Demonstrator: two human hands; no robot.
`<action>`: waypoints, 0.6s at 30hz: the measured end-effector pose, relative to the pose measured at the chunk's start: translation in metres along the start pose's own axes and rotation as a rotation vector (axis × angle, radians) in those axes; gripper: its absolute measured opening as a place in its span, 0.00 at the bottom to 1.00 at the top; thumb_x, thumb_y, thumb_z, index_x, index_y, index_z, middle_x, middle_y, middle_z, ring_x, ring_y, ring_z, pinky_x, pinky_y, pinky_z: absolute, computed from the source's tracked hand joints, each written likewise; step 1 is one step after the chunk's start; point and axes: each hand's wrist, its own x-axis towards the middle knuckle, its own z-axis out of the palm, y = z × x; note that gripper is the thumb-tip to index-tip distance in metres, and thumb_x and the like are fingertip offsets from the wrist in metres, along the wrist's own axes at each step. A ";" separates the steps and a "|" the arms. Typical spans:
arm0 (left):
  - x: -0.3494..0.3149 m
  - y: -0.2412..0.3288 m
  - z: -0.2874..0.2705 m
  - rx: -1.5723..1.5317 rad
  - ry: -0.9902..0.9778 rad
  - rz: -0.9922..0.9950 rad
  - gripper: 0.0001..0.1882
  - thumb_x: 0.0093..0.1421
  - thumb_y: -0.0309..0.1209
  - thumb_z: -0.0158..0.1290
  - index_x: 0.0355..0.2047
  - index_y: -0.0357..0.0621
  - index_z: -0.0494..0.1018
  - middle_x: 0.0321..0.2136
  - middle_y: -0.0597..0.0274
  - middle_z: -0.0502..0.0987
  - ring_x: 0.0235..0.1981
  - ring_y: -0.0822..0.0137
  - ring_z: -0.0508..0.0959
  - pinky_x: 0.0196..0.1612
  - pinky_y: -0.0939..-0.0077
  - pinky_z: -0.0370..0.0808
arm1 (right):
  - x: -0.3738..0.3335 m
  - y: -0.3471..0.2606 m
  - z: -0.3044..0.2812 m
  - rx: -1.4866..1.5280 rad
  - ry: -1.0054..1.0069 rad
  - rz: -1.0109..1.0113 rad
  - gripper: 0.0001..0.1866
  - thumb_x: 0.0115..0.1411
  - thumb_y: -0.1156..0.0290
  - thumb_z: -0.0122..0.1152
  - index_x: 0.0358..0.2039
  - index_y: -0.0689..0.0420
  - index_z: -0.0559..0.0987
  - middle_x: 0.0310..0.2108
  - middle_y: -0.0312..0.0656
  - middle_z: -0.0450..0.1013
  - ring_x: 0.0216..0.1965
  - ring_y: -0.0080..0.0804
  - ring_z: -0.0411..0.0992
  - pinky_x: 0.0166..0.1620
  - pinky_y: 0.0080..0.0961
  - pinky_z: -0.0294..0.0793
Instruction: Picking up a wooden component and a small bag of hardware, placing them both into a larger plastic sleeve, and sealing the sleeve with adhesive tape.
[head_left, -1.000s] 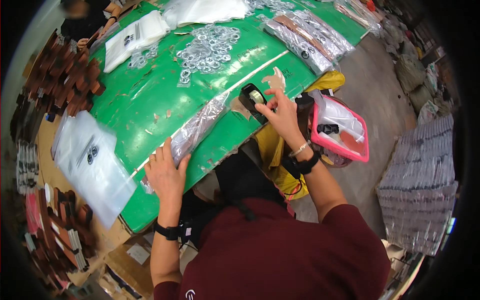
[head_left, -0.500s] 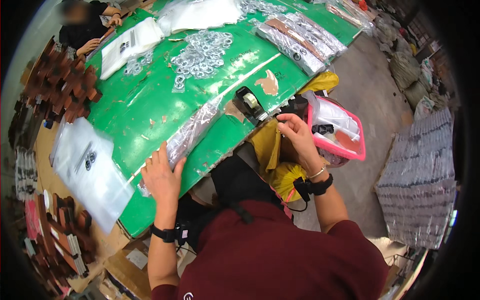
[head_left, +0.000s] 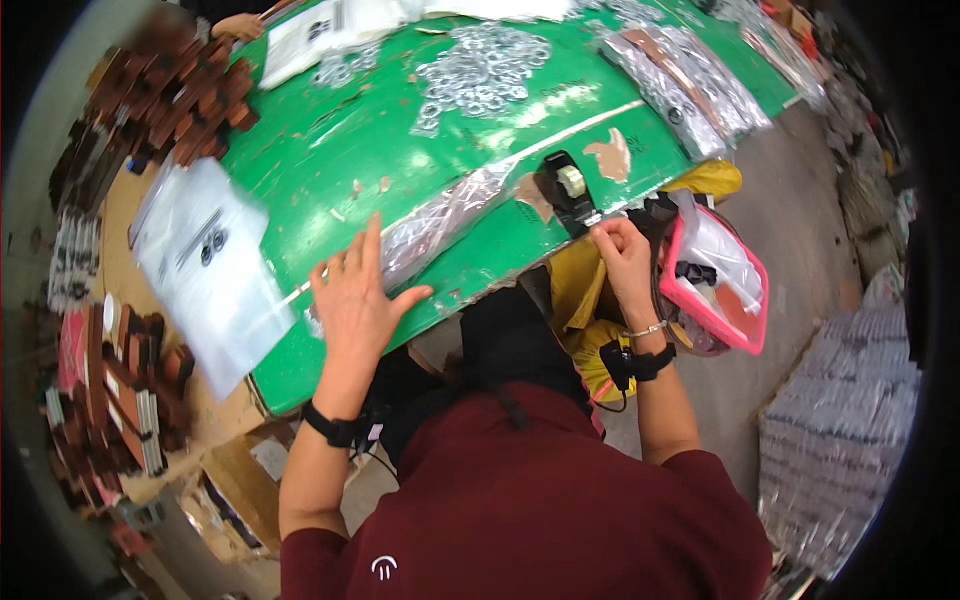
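Note:
A long, narrow package in clear plastic wrap (head_left: 445,225) lies slantwise along the green table, with brownish contents showing through. My left hand (head_left: 352,300) rests open on its near end, fingers spread and thumb out to the right. At the table's front edge stands a black tape dispenser (head_left: 566,195) with a pale roll in it. My right hand (head_left: 626,262) is closed in a pinch at the dispenser's cutting end, on the tape's free end. The tape itself is clear and hardly shows between the fingertips.
Flat plastic bags (head_left: 205,260) lie at the left. Clear rings (head_left: 485,70) are heaped farther back, near wrapped packages (head_left: 690,85). A pink basket (head_left: 755,305) stands right of the table. Brown pieces (head_left: 175,85) are stacked far left, by another person's hand (head_left: 238,27).
My right hand has moved to the dispenser's cutting end and pinched there. The left hand's fingers have spread wider on the package. The whole view has shifted.

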 end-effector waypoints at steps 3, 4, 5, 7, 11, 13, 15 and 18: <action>0.007 0.000 0.003 -0.046 0.016 0.024 0.55 0.46 0.59 0.67 0.70 0.46 0.61 0.47 0.58 0.79 0.43 0.56 0.77 0.46 0.61 0.70 | 0.002 -0.001 0.001 -0.122 0.007 -0.034 0.10 0.62 0.66 0.67 0.30 0.60 0.80 0.16 0.32 0.72 0.18 0.20 0.68 0.25 0.24 0.64; 0.006 -0.002 0.007 -0.058 -0.031 0.002 0.53 0.47 0.58 0.67 0.69 0.46 0.63 0.46 0.59 0.79 0.43 0.56 0.78 0.46 0.61 0.70 | -0.002 -0.007 0.004 -0.350 0.025 -0.099 0.10 0.62 0.65 0.66 0.30 0.60 0.80 0.17 0.36 0.73 0.19 0.28 0.71 0.26 0.28 0.67; 0.003 -0.004 0.011 -0.072 -0.076 -0.020 0.50 0.48 0.56 0.67 0.67 0.46 0.65 0.45 0.59 0.80 0.43 0.56 0.78 0.45 0.62 0.70 | -0.007 -0.012 0.007 -0.578 0.047 -0.166 0.10 0.61 0.65 0.66 0.30 0.59 0.80 0.18 0.41 0.75 0.20 0.36 0.75 0.27 0.32 0.70; -0.003 0.000 0.022 -0.105 -0.035 0.005 0.47 0.49 0.55 0.67 0.65 0.44 0.67 0.42 0.59 0.79 0.43 0.57 0.77 0.44 0.61 0.70 | -0.017 0.042 -0.003 -0.614 -0.090 -0.057 0.09 0.61 0.66 0.66 0.31 0.59 0.81 0.22 0.41 0.78 0.26 0.36 0.79 0.31 0.30 0.75; -0.004 0.005 0.016 -0.131 0.057 0.014 0.38 0.53 0.48 0.66 0.61 0.43 0.71 0.40 0.60 0.79 0.42 0.58 0.77 0.43 0.62 0.70 | -0.048 -0.053 0.026 0.185 -0.372 0.075 0.05 0.66 0.71 0.65 0.36 0.57 0.79 0.30 0.28 0.75 0.32 0.09 0.68 0.36 0.14 0.68; 0.001 0.008 0.014 -0.144 0.016 -0.014 0.34 0.56 0.45 0.64 0.61 0.46 0.71 0.43 0.61 0.79 0.45 0.56 0.77 0.45 0.62 0.71 | -0.040 -0.075 0.063 0.334 -0.485 0.072 0.06 0.67 0.68 0.65 0.37 0.55 0.78 0.29 0.25 0.72 0.30 0.09 0.67 0.34 0.12 0.64; -0.010 0.011 0.012 -0.180 0.158 0.047 0.34 0.54 0.42 0.66 0.59 0.45 0.73 0.47 0.62 0.79 0.47 0.57 0.77 0.46 0.63 0.72 | -0.042 -0.099 0.092 0.390 -0.512 0.128 0.07 0.67 0.67 0.65 0.38 0.55 0.78 0.29 0.25 0.71 0.30 0.10 0.67 0.35 0.13 0.66; -0.014 0.013 0.015 -0.221 0.159 0.037 0.32 0.52 0.40 0.67 0.57 0.46 0.75 0.51 0.63 0.78 0.47 0.60 0.77 0.46 0.65 0.73 | -0.036 -0.103 0.118 0.472 -0.552 0.187 0.08 0.67 0.65 0.65 0.38 0.54 0.78 0.28 0.24 0.70 0.28 0.11 0.66 0.37 0.15 0.70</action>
